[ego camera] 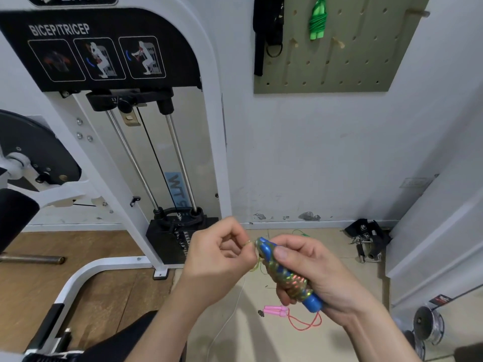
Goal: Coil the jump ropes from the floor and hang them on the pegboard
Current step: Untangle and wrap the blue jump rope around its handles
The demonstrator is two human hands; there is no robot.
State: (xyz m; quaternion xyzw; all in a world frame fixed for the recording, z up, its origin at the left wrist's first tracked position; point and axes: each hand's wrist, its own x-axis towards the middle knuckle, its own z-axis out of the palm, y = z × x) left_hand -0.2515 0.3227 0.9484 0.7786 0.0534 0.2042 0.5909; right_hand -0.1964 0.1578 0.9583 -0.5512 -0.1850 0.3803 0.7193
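My right hand (pixel 313 273) grips a blue-handled jump rope (pixel 287 279) whose glittery cord is wound tightly round the paired handles. My left hand (pixel 219 257) pinches the loose end of that cord beside the top of the handles. On the floor below lies a pink-handled jump rope (pixel 277 310) with a red cord, uncoiled. A thin pale cord (pixel 230 317) trails across the floor. High on the wall is an olive pegboard (pixel 339 61), where a coiled green jump rope (pixel 317 20) hangs from a peg.
A white bicep/tricep weight machine (pixel 146 152) fills the left side. Black straps (pixel 269 30) hang at the pegboard's left edge, and several wooden pegs are bare. Black ankle straps with metal rings (pixel 368 241) lie by the wall. Weight plates (pixel 428 325) sit at the right.
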